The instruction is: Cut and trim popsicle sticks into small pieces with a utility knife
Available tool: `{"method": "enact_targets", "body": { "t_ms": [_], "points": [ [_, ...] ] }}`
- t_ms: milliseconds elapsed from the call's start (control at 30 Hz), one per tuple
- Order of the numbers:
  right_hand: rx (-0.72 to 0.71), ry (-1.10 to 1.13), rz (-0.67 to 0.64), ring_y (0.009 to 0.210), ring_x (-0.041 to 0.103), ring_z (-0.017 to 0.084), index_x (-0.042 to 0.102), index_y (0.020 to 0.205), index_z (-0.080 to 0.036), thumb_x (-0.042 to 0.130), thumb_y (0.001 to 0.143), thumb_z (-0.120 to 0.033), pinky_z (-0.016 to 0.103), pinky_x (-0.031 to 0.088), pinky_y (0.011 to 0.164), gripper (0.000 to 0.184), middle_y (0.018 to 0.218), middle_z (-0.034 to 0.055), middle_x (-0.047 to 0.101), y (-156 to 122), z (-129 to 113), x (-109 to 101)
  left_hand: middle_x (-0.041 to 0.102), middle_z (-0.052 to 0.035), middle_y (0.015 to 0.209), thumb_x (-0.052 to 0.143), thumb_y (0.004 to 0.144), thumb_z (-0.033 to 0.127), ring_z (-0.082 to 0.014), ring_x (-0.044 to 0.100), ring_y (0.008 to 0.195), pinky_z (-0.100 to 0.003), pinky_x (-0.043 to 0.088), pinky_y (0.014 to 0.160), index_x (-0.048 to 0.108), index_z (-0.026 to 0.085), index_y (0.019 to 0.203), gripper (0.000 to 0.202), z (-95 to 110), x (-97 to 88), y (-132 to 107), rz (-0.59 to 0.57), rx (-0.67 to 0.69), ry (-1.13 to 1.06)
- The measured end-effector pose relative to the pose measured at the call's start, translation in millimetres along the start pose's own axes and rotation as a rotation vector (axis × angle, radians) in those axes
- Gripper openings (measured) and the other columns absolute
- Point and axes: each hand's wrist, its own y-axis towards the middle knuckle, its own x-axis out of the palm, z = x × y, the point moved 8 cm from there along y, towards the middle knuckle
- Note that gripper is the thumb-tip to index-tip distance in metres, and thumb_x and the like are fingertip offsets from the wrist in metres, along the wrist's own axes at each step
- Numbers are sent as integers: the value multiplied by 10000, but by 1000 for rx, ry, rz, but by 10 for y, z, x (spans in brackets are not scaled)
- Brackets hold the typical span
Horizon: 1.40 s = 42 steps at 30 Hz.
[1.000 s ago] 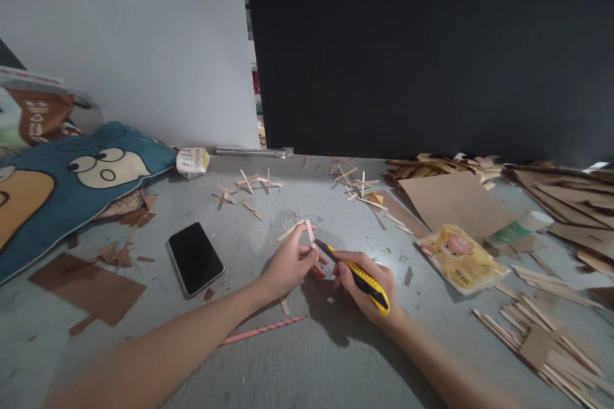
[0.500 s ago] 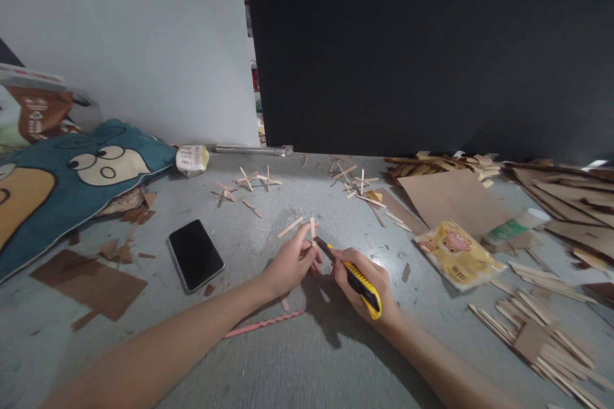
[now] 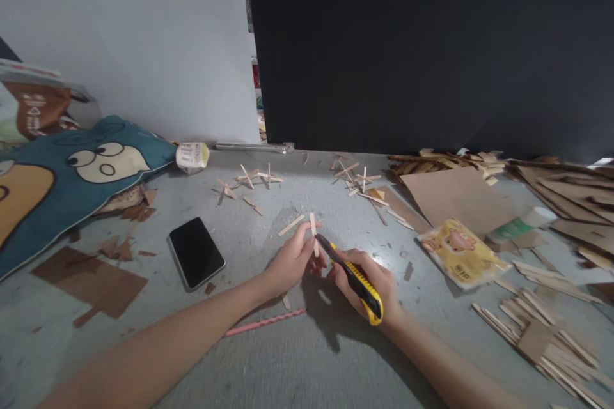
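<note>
Between the fingers of my left hand (image 3: pixel 293 257) a small wooden craft stick (image 3: pixel 313 225) is pinched, pointing up and away from me. My right hand (image 3: pixel 367 276) is wrapped round a yellow and black utility knife (image 3: pixel 361 284). The knife's dark tip meets the stick near its middle, close to my left fingers; whether it cuts in is too small to tell. Just beyond my left hand a loose craft stick (image 3: pixel 291 225) lies on the grey table. Nearer to me is a pink twisted rod (image 3: pixel 265 323).
A phone (image 3: pixel 196 253) lies left, by brown cardboard (image 3: pixel 91 281) and a blue cushion (image 3: pixel 110 153). Crossed sticks (image 3: pixel 268 177) stand at the back. On the right are a yellow packet (image 3: pixel 461 253), a glue stick (image 3: pixel 520 225) and piled wooden sticks (image 3: pixel 542 339). A black panel (image 3: pixel 432 51) rises behind.
The craft stick in my left hand has turned slightly, and more of its length shows below the knife tip. My right hand with the knife has shifted very little.
</note>
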Motion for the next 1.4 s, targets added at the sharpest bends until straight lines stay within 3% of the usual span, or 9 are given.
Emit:
{"method": "enact_targets", "body": {
  "t_ms": [300, 633, 900, 1133, 1400],
  "points": [
    [8, -7, 14, 654, 767, 185, 606, 1109, -275, 665, 971, -184, 288, 607, 593, 176, 905, 27, 795, -37, 20, 32, 639, 44, 689, 534, 993, 707, -151, 584, 544, -267, 418, 550, 451, 198, 1381, 644, 10, 3, -12, 0, -6, -65],
    [-1, -34, 92, 606, 726, 177, 607, 1005, -255, 624, 985, -188, 282, 591, 596, 72, 778, 16, 742, -7, -136, 102, 562, 92, 638, 654, 938, 664, -121, 523, 518, -247, 378, 529, 481, 229, 1189, 531, -40, 23, 30, 27, -46, -231],
    [166, 110, 149, 560, 735, 161, 625, 1005, -257, 669, 992, -272, 261, 586, 546, 48, 788, -16, 761, -54, 8, 102, 579, 85, 632, 674, 914, 695, -126, 508, 544, -255, 352, 544, 461, 230, 1180, 577, -31, 44, 31, 22, -27, -272],
    [354, 335, 121, 578, 757, 198, 609, 1005, -257, 684, 1016, -426, 315, 633, 577, 185, 752, 10, 770, -114, 169, 155, 475, 114, 622, 616, 947, 716, -108, 411, 519, -242, 331, 530, 438, 229, 1214, 584, 2, 61, 43, -13, 30, -229],
    [455, 480, 167, 539, 736, 176, 594, 1000, -244, 716, 1001, -450, 296, 629, 553, 239, 741, 19, 771, -98, 248, 150, 362, 128, 621, 563, 985, 712, -98, 346, 488, -234, 276, 508, 476, 218, 1189, 541, -7, 64, 76, -38, 55, -217]
  ]
}}
